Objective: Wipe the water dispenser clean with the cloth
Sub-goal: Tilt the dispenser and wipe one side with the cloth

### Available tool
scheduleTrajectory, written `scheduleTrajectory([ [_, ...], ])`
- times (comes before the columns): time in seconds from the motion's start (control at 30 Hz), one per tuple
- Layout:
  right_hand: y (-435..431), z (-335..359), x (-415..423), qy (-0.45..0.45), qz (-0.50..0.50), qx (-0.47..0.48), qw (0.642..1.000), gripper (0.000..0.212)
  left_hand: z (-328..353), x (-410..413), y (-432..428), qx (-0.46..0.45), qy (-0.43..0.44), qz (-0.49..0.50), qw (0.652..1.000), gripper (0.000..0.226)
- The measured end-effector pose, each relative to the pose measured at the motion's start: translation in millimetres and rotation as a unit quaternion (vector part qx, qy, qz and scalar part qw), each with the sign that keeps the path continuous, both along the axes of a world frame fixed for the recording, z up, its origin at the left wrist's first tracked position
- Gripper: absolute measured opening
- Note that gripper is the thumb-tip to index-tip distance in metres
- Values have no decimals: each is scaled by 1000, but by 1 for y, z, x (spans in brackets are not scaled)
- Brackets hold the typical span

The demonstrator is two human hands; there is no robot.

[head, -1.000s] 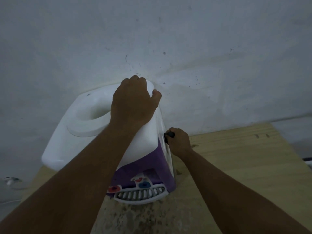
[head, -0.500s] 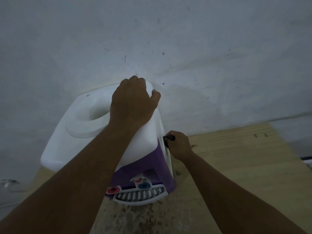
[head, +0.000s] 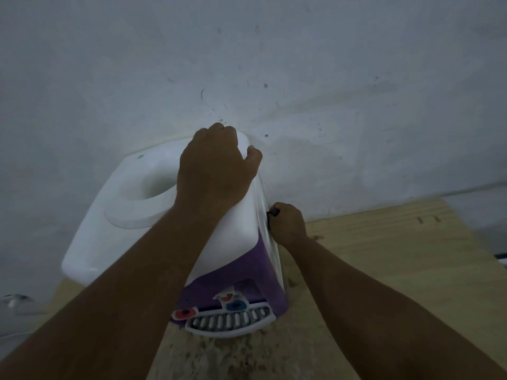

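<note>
The water dispenser (head: 131,204), white on top with a purple front, stands on a wooden table (head: 397,256) against the wall. My left hand (head: 214,168) lies on its top, with the fingers curled over the back right corner and gripping it. My right hand (head: 288,227) is against the dispenser's right side and holds a dark cloth (head: 273,212). Only a small bit of the cloth shows by the thumb, and the rest is hidden in the fist.
A grey-white wall (head: 301,78) rises directly behind the dispenser. The red tap (head: 184,313), blue tap (head: 235,306) and white drip grille (head: 230,322) face me. The tabletop in front is stained. A white plug and cable (head: 16,301) lie off the table at far left.
My right hand with the cloth slid slightly down the dispenser's right side, then back up. My left hand kept its grip on the top corner.
</note>
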State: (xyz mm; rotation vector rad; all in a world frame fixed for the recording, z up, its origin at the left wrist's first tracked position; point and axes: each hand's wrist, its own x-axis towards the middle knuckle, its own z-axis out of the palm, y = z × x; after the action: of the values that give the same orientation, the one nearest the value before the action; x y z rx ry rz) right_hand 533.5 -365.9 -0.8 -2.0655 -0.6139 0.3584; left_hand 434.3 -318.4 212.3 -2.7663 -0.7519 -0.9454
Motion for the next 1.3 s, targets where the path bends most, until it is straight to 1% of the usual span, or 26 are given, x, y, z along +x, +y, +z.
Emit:
scheduleTrajectory([
  [0.17, -10, -4, -2, 41, 16, 39, 998, 18, 2, -1, -1, -11, -1, -3, 1000, 33],
  [0.3, -31, -10, -10, 159, 27, 91, 983, 14, 2, 0, -3, -8, 7, 10, 1000, 35],
  [0.47, -42, -22, -21, 216, 7, 105, 971, 17, 2, -1, -3, -13, 7, 9, 1000, 35],
  [0.53, -37, -25, -21, 197, -5, 90, 976, 16, 3, -1, -4, -17, 6, 9, 1000, 34],
  [0.67, -19, -22, -14, 96, -16, 38, 995, 16, 4, -1, -3, -29, 5, 4, 1000, 33],
  [0.73, -10, -20, -8, 78, -17, 24, 997, 17, 3, 0, -2, -22, 4, 5, 1000, 33],
  [0.87, 3, -17, 4, 102, -35, 28, 994, 16, 2, 0, 1, -15, 1, 4, 1000, 32],
  [0.97, 9, -15, 3, 123, -71, 42, 989, 16, 2, 0, 1, -16, 0, 5, 1000, 32],
  [1.07, 5, -12, -7, 170, -98, 109, 974, 14, 3, 0, 0, -13, -1, 4, 1000, 32],
  [1.2, -17, -4, -23, 205, -90, 191, 956, 11, 4, 0, -1, -22, 2, 3, 1000, 31],
  [1.3, -33, -2, -37, 185, -54, 200, 961, 11, 5, 0, -1, -28, 5, 4, 1000, 30],
])
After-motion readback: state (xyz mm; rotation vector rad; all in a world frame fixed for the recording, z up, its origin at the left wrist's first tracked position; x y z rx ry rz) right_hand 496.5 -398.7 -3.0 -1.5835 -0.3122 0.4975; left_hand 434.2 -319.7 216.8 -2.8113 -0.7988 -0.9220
